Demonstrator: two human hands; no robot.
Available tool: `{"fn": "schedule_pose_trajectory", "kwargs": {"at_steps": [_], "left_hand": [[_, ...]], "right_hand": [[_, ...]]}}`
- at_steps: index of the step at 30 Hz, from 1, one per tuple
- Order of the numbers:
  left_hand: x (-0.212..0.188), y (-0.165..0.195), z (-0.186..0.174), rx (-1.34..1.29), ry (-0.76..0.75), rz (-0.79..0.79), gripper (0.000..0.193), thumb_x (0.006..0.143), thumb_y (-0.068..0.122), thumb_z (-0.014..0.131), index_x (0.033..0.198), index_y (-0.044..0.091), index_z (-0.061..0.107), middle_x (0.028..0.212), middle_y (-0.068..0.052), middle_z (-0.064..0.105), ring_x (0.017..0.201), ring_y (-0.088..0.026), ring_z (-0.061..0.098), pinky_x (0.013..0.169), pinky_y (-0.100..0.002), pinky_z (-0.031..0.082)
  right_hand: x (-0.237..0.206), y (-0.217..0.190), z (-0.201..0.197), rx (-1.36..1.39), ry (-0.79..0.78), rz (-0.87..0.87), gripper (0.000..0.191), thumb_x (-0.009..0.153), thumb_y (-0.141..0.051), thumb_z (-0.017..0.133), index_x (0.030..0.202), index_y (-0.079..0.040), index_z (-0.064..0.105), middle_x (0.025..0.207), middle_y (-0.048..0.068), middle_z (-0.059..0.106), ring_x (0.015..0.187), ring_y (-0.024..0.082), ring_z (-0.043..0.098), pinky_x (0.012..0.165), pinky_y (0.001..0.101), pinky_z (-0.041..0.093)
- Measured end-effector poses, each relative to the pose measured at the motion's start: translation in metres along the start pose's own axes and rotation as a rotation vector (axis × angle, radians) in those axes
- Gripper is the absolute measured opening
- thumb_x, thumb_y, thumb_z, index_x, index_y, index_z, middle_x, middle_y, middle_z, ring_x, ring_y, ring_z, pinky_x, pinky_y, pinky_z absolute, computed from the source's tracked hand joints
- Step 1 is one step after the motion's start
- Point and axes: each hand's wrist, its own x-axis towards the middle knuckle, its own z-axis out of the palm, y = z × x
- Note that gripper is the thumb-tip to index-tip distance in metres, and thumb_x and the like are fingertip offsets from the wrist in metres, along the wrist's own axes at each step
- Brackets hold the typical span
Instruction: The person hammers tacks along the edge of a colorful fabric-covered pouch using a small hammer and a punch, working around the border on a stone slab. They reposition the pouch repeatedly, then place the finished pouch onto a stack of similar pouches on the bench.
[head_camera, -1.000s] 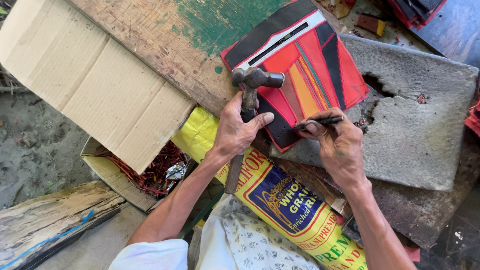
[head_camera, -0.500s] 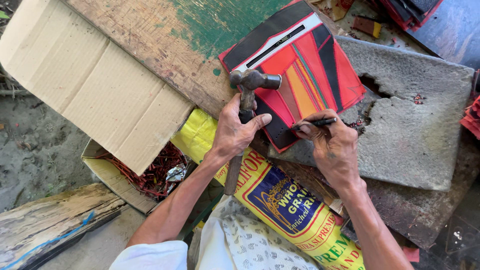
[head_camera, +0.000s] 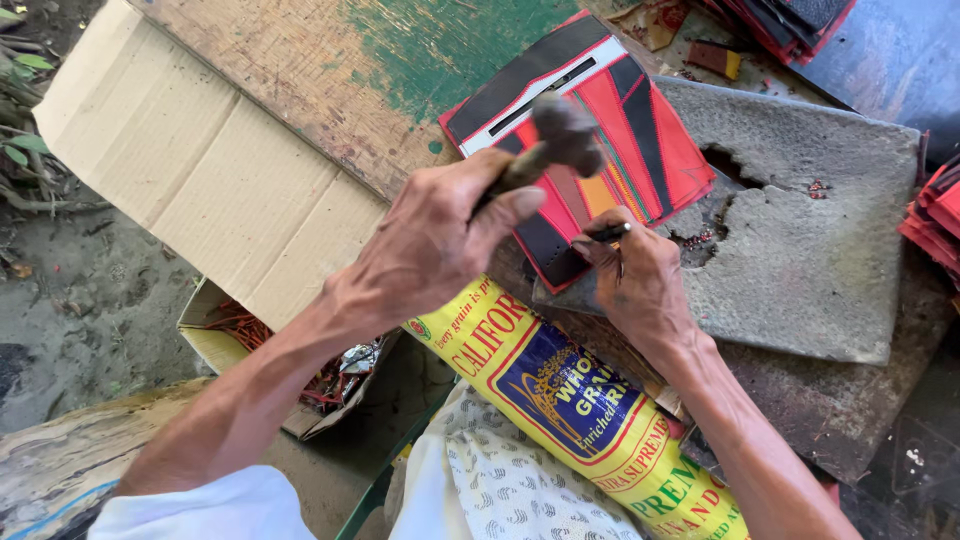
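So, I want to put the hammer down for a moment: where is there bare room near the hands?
The grey stone slab is bare right of its broken hollow. The green-painted board is free left of the red-and-black patchwork piece. It is crowded around the right hand with its punch and the left hand gripping the hammer.

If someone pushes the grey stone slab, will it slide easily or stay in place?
The grey stone slab looks thick and probably heavy, so it would likely stay put. Its rough, pitted face suggests no slipping. The broken hole near the red and black piece hints that it may chip.
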Motion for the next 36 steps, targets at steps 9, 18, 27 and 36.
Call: {"fn": "schedule_pose_trajectory", "kwargs": {"at_steps": [9,18,27,36], "left_hand": [[0.022,0.071,-0.001,0.327,-0.298,0.1,0.016,0.105,0.013,0.06,0.105,-0.001,0.052,0.079,-0.017,0.063,0.065,-0.032,0.066,0.056,-0.047,0.05],[0.019,0.063,0.001,0.333,-0.29,0.127,0.021,0.104,0.018,0.058,0.099,-0.002,0.051,0.073,-0.021,0.064,0.063,-0.038,0.066,0.052,-0.05,0.048],[-0.056,-0.006,0.037,0.182,-0.132,-0.103,0.024,0.103,0.019,0.059,0.099,-0.004,0.053,0.081,-0.025,0.063,0.072,-0.043,0.065,0.06,-0.05,0.05],[-0.081,-0.028,0.059,0.059,0.044,-0.1,0.026,0.106,0.02,0.058,0.11,-0.006,0.057,0.09,-0.024,0.064,0.08,-0.041,0.067,0.065,-0.047,0.051]], "right_hand": [[-0.005,0.008,0.004,-0.029,-0.008,-0.111,0.009,0.103,-0.008,0.062,0.108,-0.001,0.065,0.091,0.02,0.068,0.087,0.041,0.07,0.072,0.046,0.054],[-0.006,0.009,0.004,-0.076,-0.004,-0.108,0.012,0.1,-0.006,0.064,0.111,-0.001,0.063,0.09,0.023,0.069,0.086,0.042,0.07,0.07,0.0479,0.054],[-0.015,0.024,0.002,0.729,0.127,0.296,0.007,0.108,-0.006,0.058,0.105,-0.001,0.055,0.098,0.012,0.072,0.096,0.022,0.077,0.089,0.036,0.066],[-0.036,0.02,0.0,0.588,0.027,0.268,0.006,0.105,0.0,0.059,0.109,0.002,0.055,0.105,0.014,0.072,0.108,0.023,0.074,0.099,0.0342,0.061]]}}
